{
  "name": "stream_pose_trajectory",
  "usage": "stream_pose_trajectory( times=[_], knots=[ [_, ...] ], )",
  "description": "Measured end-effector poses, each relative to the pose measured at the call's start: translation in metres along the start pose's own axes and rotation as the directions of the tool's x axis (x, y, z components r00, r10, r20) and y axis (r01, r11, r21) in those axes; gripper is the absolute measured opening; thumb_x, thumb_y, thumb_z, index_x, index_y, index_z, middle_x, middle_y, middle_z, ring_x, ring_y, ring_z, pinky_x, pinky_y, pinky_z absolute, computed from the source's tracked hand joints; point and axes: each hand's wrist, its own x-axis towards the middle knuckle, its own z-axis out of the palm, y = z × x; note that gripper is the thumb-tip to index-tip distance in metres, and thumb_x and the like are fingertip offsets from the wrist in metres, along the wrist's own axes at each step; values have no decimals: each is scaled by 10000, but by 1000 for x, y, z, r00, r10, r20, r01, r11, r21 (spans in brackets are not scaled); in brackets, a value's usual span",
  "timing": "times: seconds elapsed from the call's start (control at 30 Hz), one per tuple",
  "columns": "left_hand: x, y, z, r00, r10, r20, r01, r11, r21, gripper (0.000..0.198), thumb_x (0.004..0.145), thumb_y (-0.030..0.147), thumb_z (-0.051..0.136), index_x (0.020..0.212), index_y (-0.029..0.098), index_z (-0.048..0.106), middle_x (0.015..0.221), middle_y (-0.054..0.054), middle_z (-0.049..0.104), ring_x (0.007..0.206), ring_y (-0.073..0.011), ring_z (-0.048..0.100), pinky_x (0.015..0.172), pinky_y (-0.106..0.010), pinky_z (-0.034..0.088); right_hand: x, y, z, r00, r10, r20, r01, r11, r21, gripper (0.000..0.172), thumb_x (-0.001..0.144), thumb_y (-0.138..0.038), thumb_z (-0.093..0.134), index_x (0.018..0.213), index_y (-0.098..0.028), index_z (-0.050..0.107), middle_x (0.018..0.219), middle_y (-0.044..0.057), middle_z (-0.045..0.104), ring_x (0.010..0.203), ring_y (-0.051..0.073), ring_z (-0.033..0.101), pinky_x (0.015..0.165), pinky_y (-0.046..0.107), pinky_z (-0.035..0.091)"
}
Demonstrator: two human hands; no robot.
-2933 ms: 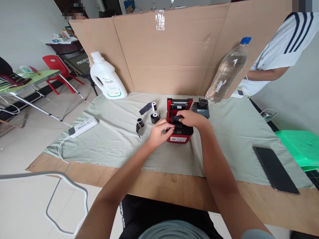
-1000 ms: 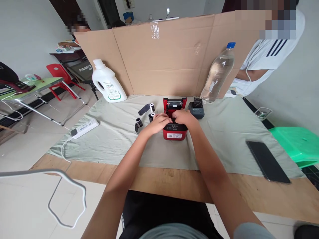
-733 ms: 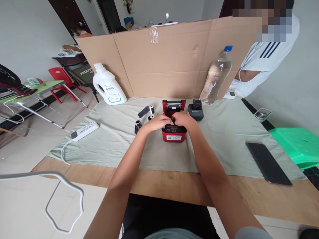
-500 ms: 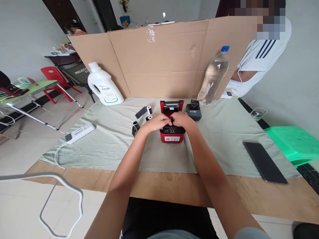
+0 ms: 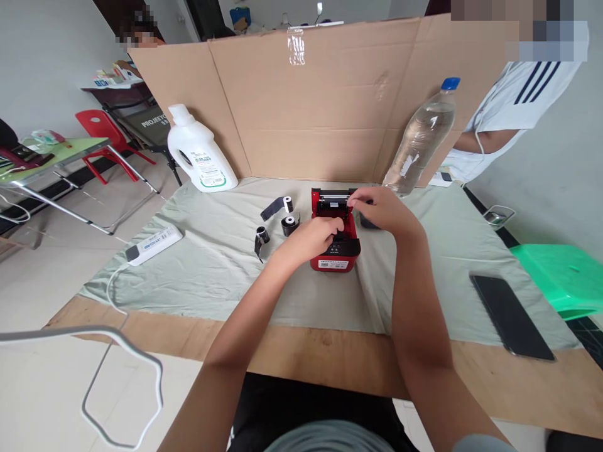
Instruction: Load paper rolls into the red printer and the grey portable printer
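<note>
Raised since earlier, the right hand (image 5: 387, 209) is nearer the lid (image 5: 332, 198) of the red printer (image 5: 335, 264), mid-frame, left hand (image 5: 316, 237) over its body, both half-curled, holds unclear.

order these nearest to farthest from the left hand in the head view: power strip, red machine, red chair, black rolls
1. Red machine: under the left hand
2. Black rolls: left of the machine
3. Power strip: farther left
4. Red chair: left background

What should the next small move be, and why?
Probably lift the left hand clear of the red machine: that hand's fingers are at the open compartment, where the raised lid would shut, and the right hand is by that lid's edge.
</note>
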Motion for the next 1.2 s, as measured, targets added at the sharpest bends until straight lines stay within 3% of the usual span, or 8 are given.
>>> stream_pose_trajectory(
  times=[0.13, 0.4, 0.53, 0.7, 0.8, 0.97, 1.1, 1.2],
  knots=[
    [-4, 15, -6, 997, -56, 57, 54, 998, 41, 402, 896, 33, 419, 1175, 258, 601, 1056, -50, 743, 924, -231, 711, 736, -313, 508, 9, 6, 12, 982, -47, -185, 42, 999, -29, 368, 963, -266, 455, 1257, -185, 661, 1302, 118, 661, 1193, 266, 567, 996, 377, 446],
    [-11, 26, -14, 993, -82, 83, 74, 993, 94, 440, 885, 33, 440, 1208, 270, 619, 1091, -43, 743, 956, -237, 700, 772, -310, 491, 9, 2, 17, 999, -33, 0, 33, 999, -3, 220, 938, -224, 511, 994, -164, 715, 1047, 84, 715, 969, 214, 622, 879, 311, 460],
    [-12, 31, -13, 992, -90, 93, 81, 993, 91, 426, 890, 41, 448, 1185, 269, 652, 1049, -44, 751, 933, -239, 699, 755, -309, 480, 2, -1, 18, 950, 70, 304, -52, 996, -67, 218, 864, -177, 593, 1047, -185, 712, 965, 62, 707, 921, 221, 629, 824, 311, 478],
    [-14, 23, -20, 986, -93, 138, 107, 990, -92, 307, 916, 133, 518, 1138, 262, 686, 999, -19, 770, 880, -196, 709, 743, -287, 487, -2, 4, 20, 936, 293, 196, -230, 929, -290, 728, 796, -354, 775, 1458, -230, 500, 1546, 165, 421, 1379, 382, 440, 1015, 439, 482],
    [-16, 9, -29, 976, -136, 171, 168, 967, -190, 184, 925, 220, 549, 1024, 248, 701, 911, -4, 767, 811, -174, 698, 701, -277, 478, -1, 15, 16, 865, 408, 293, -363, 911, -197, 950, 766, -501, 810, 1560, -249, 354, 1550, 179, 449, 1315, 367, 537, 1015, 460, 507],
    [-19, -11, -38, 907, -403, 124, 413, 907, -74, 300, 872, 477, 662, 734, 215, 615, 762, -21, 695, 697, -187, 637, 599, -297, 412, 3, 26, 12, 747, 435, 503, -498, 867, -11, 928, 692, -607, 846, 1475, -312, 443, 1334, 113, 669, 1017, 296, 711, 819, 425, 614],
    [-18, -24, -36, 870, -485, 84, 492, 867, -84, 461, 895, 660, 580, 752, 222, 604, 787, -43, 694, 719, -201, 653, 601, -302, 418, 2, 24, 12, 741, 411, 530, -525, 848, 76, 924, 686, -555, 876, 1467, -309, 448, 1314, 120, 694, 970, 287, 744, 786, 427, 644],
    [-14, -37, -28, 789, -594, 155, 614, 771, -169, 485, 926, 690, 510, 910, 218, 619, 893, -76, 738, 744, -210, 692, 594, -300, 455, 0, 22, 13, 737, 406, 541, -548, 827, 125, 956, 682, -500, 900, 1485, -299, 423, 1288, 138, 713, 958, 296, 757, 775, 428, 654]
  ],
)
